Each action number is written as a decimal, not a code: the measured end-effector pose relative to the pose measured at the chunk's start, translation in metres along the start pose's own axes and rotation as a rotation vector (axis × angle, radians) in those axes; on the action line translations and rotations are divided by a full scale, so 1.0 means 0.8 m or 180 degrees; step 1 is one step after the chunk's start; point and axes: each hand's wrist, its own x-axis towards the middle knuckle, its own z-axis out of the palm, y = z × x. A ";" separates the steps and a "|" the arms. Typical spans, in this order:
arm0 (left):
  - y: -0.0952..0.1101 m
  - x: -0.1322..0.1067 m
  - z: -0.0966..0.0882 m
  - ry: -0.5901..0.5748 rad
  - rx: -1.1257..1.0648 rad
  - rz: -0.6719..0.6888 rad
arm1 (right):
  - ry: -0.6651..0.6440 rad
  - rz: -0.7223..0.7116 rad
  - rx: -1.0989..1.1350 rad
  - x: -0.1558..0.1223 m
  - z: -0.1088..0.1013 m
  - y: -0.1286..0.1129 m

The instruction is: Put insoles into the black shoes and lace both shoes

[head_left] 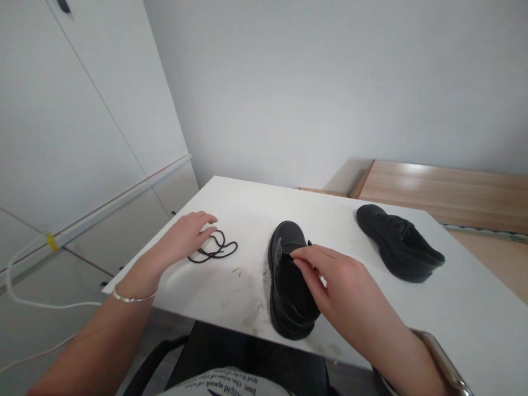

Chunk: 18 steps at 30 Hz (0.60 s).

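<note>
A black shoe stands near the front edge of the white table, toe pointing away from me, with no lace seen across its front. At its opening, my right hand pinches the tongue between thumb and fingers; the fingertips partly cover it. Over to the left, my left hand hovers with thumb and fingers apart, holding nothing. Just beside it a loose black shoelace lies in loops on the table; part of the lace is hidden behind the thumb.
A second black shoe, laced, sits on the right of the white table. Small bits of dirt lie left of the near shoe. Behind at right is a wooden surface. White cabinets and a white cable are on the left.
</note>
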 end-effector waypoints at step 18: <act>0.109 -0.027 -0.032 -0.0408 -0.1147 0.0763 | 0.0554 -0.0493 0.1733 0.009 0.042 -0.039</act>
